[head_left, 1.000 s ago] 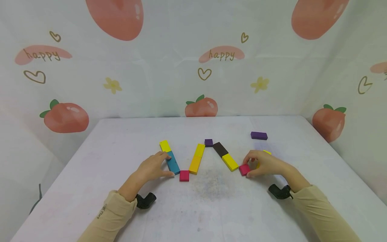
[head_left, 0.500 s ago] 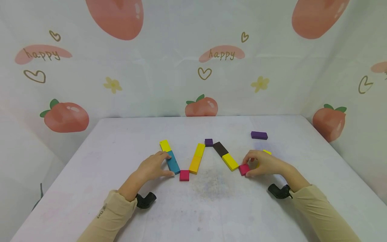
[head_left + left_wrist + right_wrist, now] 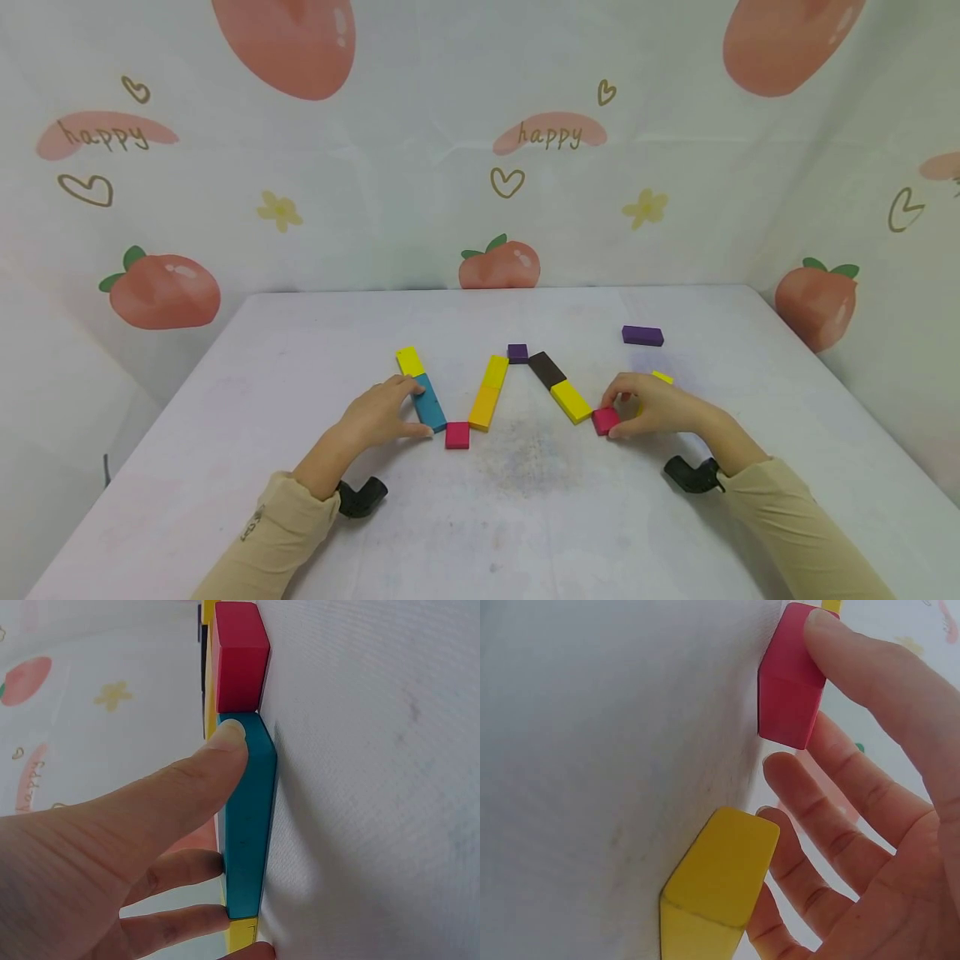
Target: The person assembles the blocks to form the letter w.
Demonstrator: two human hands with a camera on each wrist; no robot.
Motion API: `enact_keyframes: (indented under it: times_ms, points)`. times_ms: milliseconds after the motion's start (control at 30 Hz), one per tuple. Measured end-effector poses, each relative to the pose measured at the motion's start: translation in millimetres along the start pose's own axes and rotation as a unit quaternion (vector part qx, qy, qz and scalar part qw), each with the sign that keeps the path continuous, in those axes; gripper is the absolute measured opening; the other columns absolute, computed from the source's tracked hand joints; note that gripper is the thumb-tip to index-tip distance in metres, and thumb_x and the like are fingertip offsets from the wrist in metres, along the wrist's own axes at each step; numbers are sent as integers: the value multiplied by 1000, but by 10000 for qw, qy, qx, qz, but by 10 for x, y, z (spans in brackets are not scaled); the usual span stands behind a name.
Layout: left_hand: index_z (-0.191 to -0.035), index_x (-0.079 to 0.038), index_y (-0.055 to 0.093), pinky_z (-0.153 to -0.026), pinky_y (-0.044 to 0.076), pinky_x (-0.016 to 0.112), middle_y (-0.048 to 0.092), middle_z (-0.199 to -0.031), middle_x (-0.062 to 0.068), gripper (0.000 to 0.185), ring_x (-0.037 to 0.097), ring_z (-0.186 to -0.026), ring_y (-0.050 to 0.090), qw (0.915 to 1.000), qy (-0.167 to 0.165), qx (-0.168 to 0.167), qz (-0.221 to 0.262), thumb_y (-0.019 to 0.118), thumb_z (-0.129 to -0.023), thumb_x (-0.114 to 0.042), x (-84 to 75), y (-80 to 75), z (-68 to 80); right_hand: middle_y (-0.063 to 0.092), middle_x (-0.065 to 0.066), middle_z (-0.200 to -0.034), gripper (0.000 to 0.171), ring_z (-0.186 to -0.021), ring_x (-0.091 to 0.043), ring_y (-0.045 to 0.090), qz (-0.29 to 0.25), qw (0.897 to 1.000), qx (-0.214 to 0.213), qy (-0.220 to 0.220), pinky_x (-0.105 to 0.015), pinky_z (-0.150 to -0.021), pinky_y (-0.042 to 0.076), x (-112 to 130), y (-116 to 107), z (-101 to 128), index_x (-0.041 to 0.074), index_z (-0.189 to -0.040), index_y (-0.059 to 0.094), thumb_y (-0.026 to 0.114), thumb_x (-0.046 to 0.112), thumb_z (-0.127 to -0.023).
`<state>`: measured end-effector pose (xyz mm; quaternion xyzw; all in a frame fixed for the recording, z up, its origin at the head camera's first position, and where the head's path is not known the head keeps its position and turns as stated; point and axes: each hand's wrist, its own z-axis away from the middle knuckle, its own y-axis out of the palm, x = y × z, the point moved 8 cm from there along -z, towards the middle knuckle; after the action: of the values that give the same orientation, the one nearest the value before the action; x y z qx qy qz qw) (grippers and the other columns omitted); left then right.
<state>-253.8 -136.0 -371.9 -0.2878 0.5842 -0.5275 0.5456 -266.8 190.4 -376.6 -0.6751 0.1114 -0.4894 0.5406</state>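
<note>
My left hand (image 3: 378, 414) holds a blue block (image 3: 430, 408) lying flat on the table. In the left wrist view its thumb lies on the block's side near the red end, with two fingertips across at the opposite edge. A yellow block (image 3: 408, 361) continues the row behind it, and a red block (image 3: 457, 435) meets its near end. My right hand (image 3: 652, 406) pinches another red block (image 3: 604, 421) between thumb and index finger, beside the end of a yellow block (image 3: 572, 402). Under that hand is one more yellow block (image 3: 720, 870), mostly hidden in the head view.
Yellow and orange blocks (image 3: 489, 393), a small purple block (image 3: 517, 354) and a dark brown block (image 3: 547, 367) continue the zigzag between my hands. A longer purple block (image 3: 642, 336) lies apart at the back right. Behind the white table (image 3: 480, 517) hangs a printed curtain (image 3: 412, 183).
My right thumb has shifted very slightly to the left along the red block. Both hands and all the blocks otherwise stay where they were.
</note>
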Motion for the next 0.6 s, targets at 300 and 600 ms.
enact_keyframes:
  times_ms: [300,600]
  points:
    - [-126,-4,54,-100,45,49,49,-135,18,63,34,-117,52,10000,1,-13,21,76,-76,-35,1,5,0,64,2,-98,33,-93,-17,53,34,9999,-71,122,-26,-80,48,-14,-13,17,12,-98,63,77,30,-74]
    - [-126,-4,53,-100,45,49,49,-136,18,63,34,-116,52,10000,2,-7,33,76,-76,-35,-1,2,3,64,-5,-107,40,-99,-24,52,74,9982,-366,470,-36,-83,46,-85,-162,99,8,-107,62,76,29,-76]
